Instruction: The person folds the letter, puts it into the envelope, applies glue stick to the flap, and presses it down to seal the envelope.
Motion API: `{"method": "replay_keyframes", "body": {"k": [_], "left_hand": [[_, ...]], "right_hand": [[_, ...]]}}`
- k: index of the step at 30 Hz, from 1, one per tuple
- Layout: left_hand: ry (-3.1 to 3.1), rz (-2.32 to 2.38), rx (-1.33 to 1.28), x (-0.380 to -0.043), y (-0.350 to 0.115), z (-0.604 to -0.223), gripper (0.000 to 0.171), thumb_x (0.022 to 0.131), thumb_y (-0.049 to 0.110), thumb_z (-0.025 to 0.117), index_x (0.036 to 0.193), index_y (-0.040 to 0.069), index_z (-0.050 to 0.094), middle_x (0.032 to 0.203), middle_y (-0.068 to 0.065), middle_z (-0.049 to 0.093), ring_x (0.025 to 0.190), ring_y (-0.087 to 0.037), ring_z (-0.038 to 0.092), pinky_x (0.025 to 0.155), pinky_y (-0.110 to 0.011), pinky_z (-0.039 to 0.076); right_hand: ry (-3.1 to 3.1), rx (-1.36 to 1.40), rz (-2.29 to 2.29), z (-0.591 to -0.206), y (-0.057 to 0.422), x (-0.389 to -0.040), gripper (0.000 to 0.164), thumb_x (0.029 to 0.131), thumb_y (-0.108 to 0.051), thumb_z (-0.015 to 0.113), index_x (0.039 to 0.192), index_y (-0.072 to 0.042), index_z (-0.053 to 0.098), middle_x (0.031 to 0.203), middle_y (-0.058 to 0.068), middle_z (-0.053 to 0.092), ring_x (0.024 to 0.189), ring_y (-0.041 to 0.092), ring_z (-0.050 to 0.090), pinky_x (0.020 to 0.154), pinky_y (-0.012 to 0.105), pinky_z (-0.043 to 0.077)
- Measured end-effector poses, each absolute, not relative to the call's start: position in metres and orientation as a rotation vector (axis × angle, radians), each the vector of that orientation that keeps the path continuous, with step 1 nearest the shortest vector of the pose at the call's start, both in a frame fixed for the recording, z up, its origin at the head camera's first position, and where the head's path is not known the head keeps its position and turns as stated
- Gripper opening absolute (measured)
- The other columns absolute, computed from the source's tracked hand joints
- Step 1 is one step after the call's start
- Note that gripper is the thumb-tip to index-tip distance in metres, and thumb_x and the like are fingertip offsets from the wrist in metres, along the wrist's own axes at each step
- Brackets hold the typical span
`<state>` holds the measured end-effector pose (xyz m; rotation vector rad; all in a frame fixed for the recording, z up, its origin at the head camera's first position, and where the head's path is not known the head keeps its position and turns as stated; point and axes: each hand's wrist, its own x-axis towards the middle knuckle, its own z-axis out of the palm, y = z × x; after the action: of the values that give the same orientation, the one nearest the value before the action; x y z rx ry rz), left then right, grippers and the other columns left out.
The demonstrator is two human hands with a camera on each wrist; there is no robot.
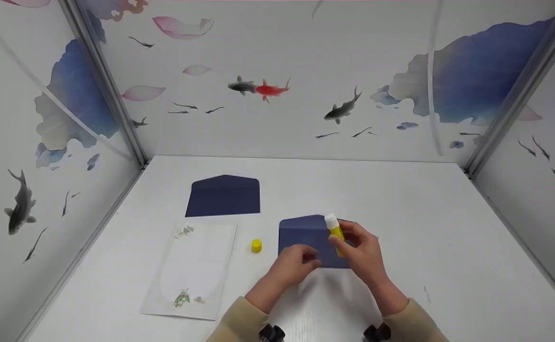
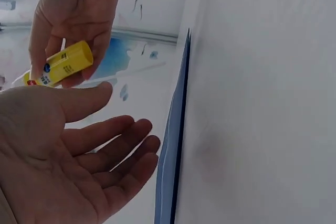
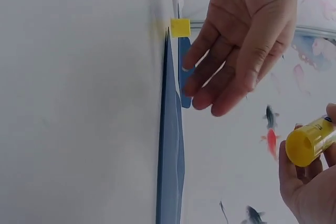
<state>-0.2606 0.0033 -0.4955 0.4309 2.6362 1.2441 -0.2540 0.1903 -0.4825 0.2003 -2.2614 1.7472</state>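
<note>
One uncapped glue stick (image 1: 335,231) is gripped in my right hand (image 1: 365,249), left hand (image 1: 295,265) loose over the nearer envelope (image 1: 303,238); I'm seemingly preparing to glue, needing a steady flap (image 1: 301,224).

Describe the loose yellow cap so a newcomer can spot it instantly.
On the white table, find the printed white sheet on the person's left and the nearer dark blue envelope. The small yellow cap sits between them. Unlike the yellow glue stick held in the right hand, it rests on the table by itself.
</note>
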Motion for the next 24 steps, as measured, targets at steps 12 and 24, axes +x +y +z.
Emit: {"method": "replay_keyframes", "body": {"k": [12,24], "left_hand": [[2.909,0.515,0.505,-0.264,-0.001,-0.498,0.038,0.102,0.021,0.064,0.137,0.006,0.065,0.145,-0.015,0.059,0.136,-0.033,0.055,0.110,-0.046,0.051],[2.895,0.353,0.578,-0.258,-0.004,-0.501,0.048,0.099,0.031,0.068,0.142,0.009,0.062,0.154,-0.015,0.051,0.144,-0.033,0.047,0.115,-0.047,0.046]], "right_hand": [[-2.354,0.197,1.687,-0.489,0.192,-0.264,0.032,0.093,-0.012,0.077,0.123,-0.007,0.068,0.118,0.010,0.070,0.098,0.017,0.065,0.085,0.015,0.054],[-2.481,0.120,1.512,-0.495,0.190,-0.287,0.026,0.090,-0.014,0.079,0.115,-0.009,0.076,0.117,0.010,0.074,0.101,0.021,0.064,0.088,0.018,0.051]]}}
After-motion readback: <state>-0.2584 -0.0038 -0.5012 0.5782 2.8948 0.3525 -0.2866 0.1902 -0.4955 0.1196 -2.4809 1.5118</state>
